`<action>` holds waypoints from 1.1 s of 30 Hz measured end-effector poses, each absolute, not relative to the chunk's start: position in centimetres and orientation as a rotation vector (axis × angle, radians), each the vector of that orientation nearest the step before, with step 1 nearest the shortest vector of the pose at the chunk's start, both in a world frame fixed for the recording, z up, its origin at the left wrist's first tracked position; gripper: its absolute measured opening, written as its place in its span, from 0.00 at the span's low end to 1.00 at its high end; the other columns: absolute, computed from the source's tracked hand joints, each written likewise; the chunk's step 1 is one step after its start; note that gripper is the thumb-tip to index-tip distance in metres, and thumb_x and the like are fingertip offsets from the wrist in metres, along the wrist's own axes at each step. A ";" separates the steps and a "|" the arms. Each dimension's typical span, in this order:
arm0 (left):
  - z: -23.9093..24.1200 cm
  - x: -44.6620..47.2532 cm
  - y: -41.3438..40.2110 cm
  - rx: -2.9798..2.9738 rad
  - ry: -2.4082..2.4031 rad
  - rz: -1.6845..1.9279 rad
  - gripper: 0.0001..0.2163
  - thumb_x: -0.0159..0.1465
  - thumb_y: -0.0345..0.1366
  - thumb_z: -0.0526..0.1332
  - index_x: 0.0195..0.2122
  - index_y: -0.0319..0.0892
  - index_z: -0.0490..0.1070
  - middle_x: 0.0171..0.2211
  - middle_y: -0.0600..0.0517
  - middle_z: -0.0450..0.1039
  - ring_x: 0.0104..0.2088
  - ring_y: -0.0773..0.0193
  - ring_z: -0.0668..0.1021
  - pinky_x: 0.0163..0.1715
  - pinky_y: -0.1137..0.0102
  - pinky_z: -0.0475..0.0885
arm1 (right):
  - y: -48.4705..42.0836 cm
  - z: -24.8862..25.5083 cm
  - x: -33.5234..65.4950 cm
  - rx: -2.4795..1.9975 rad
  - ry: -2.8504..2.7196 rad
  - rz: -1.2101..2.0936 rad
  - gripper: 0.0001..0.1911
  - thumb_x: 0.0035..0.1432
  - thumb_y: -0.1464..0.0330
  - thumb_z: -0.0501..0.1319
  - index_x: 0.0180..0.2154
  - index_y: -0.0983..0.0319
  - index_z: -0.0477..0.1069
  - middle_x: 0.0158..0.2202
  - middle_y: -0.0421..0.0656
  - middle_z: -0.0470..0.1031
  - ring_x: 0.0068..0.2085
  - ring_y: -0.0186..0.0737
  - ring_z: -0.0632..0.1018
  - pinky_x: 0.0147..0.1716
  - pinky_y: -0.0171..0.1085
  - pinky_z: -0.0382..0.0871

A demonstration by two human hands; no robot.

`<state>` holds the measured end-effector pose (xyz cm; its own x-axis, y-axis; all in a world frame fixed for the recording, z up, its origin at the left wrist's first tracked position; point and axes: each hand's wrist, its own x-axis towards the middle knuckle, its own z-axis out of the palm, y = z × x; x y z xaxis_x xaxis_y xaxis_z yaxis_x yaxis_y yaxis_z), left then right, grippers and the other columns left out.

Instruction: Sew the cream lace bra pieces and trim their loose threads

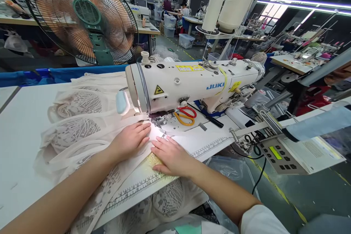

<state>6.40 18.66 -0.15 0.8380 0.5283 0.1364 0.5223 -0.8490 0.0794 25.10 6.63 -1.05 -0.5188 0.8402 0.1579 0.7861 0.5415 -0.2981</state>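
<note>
**Lace fabric [79, 131] at the sewing machine [170, 84]**

The fingers [143, 127] of the left hand [128, 142] lie extended on the fabric, those of the right hand [172, 157] slightly spread; thumbs stand apart, gripping nothing. The fabric lies on the bench [22, 131].

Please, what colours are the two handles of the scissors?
The scissors have one red handle and one yellow-orange handle, best seen in the head view.
</note>
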 end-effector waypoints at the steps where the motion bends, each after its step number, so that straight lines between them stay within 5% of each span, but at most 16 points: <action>1: -0.2 6.4 18.7 2.977 0.851 0.242 0.21 0.66 0.43 0.45 0.50 0.42 0.71 0.52 0.45 0.73 0.51 0.52 0.73 0.50 0.58 0.69 | 6.6 -1.1 25.1 -1.356 -2.497 0.272 0.28 0.58 0.56 0.60 0.54 0.65 0.64 0.61 0.53 0.62 0.64 0.48 0.59 0.62 0.53 0.53; 20: 0.1 6.4 21.7 3.018 0.811 0.281 0.21 0.65 0.43 0.45 0.47 0.42 0.74 0.49 0.44 0.75 0.49 0.50 0.75 0.48 0.57 0.70 | 8.3 -0.5 24.1 -1.422 -2.489 0.290 0.30 0.58 0.55 0.59 0.56 0.66 0.62 0.62 0.54 0.60 0.64 0.48 0.58 0.62 0.49 0.54; 27: 2.0 6.9 18.8 3.078 0.620 0.279 0.17 0.65 0.38 0.48 0.33 0.44 0.76 0.38 0.46 0.78 0.39 0.57 0.77 0.39 0.64 0.72 | 8.6 -0.3 24.0 -1.526 -2.344 0.289 0.28 0.58 0.58 0.61 0.54 0.69 0.65 0.61 0.54 0.63 0.62 0.48 0.62 0.60 0.46 0.60; 33: 0.5 6.0 16.2 3.169 0.599 0.295 0.16 0.65 0.31 0.48 0.48 0.43 0.72 0.46 0.45 0.76 0.45 0.53 0.76 0.42 0.60 0.70 | 8.5 -0.4 24.3 -1.615 -2.278 0.260 0.27 0.58 0.59 0.61 0.54 0.68 0.65 0.59 0.54 0.65 0.59 0.49 0.66 0.55 0.46 0.64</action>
<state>6.04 16.18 0.48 0.9151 0.3524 0.1959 0.3701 -0.9270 -0.0613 24.26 8.48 -0.43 -0.2992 0.9398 0.1649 0.8785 0.3388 -0.3368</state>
